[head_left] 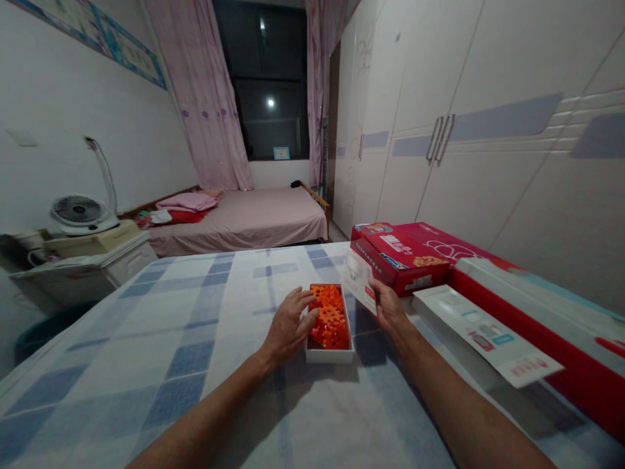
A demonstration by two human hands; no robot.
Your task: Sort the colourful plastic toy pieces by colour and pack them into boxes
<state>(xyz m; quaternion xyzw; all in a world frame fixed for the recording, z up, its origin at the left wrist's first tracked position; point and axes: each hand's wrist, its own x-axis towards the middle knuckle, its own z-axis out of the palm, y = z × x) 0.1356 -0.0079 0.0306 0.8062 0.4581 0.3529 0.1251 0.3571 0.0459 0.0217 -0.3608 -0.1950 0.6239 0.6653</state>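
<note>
Left hand [291,324]: half open, loosely curved, gripping nothing; extends from the left over the open white box [330,357]; cannot tell whether touching the orange pieces [330,326] or just above them.
Right hand [389,307]: closed on the white printed card [359,279], pinching it at the near right end; positioned right of the white box, apart from it.
White box: resting on the blue-and-white checked cloth [185,326], between both hands, long sides running near to far.
Orange pieces: lying inside the white box, perforated in pattern, filling most of it.
White printed card: held tilted, between the white box and the red box [400,257].
Red box: set at the far right of the cloth, printed on top and sides.
White printed panel [481,335]: located right of the right forearm, beside the long red-and-white carton [527,306].
Far side: bed [273,215] below the window [268,78].
Far left: fan [81,212].
</note>
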